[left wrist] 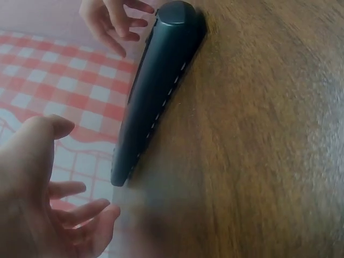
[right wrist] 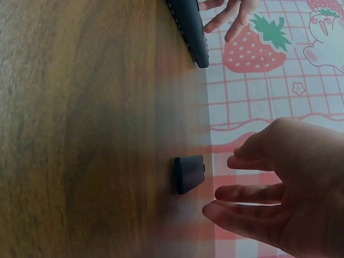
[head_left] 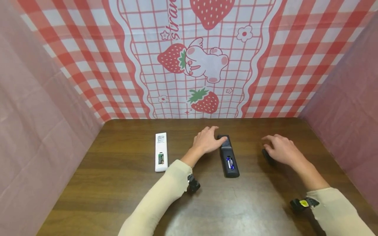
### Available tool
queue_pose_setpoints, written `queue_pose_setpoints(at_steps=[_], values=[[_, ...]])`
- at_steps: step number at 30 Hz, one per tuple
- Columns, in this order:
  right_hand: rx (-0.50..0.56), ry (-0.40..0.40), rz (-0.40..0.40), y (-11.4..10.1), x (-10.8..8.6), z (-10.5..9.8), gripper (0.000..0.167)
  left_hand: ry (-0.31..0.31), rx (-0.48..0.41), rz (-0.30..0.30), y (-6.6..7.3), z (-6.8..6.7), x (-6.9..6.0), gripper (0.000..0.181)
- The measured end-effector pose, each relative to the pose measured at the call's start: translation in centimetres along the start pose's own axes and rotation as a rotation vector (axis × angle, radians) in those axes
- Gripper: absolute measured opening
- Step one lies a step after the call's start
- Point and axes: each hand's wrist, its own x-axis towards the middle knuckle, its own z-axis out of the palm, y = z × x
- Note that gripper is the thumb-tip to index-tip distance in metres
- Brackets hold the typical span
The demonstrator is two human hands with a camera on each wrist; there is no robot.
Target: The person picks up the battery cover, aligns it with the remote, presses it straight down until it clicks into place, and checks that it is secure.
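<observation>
Black remote (head_left: 225, 151), on table (head_left: 112, 177), blue batteries (head_left: 230, 163) exposed. Left hand (head_left: 205, 141): released, beside remote's far end. Right hand (head_left: 282, 149): released, right of remote, near small black cover (right wrist: 189, 174). White remote (head_left: 160, 146): left of black remote.

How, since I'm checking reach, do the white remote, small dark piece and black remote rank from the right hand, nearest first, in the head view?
1. Small dark piece, by the right hand
2. Black remote, centre
3. White remote, left
</observation>
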Motion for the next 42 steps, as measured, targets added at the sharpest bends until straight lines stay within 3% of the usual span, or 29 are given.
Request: queue_pose_setpoints(at_steps=[8,16,20,34,42], values=[[0.001,-0.065,-0.016,0.0,0.0,0.0,0.031,-0.011,0.044,-0.017,0.5,0.4,0.4,0.077],[0.005,-0.138,-0.009,-0.1,-0.1,0.0,0.032,0.029,0.100,-0.017,-2.4,5.2,4.9,0.084],[0.008,-0.160,-0.009,-0.3,0.1,0.0,0.031,0.015,0.107,-0.042,-2.5,5.6,5.5,0.087],[-0.004,-0.181,0.010,-0.6,0.0,0.3,0.030,-0.015,0.089,-0.050,-2.0,6.6,5.8,0.087],[-0.011,-0.175,0.004,-0.4,0.0,0.5,0.030,-0.032,0.071,-0.034,-1.9,6.0,5.4,0.083]])
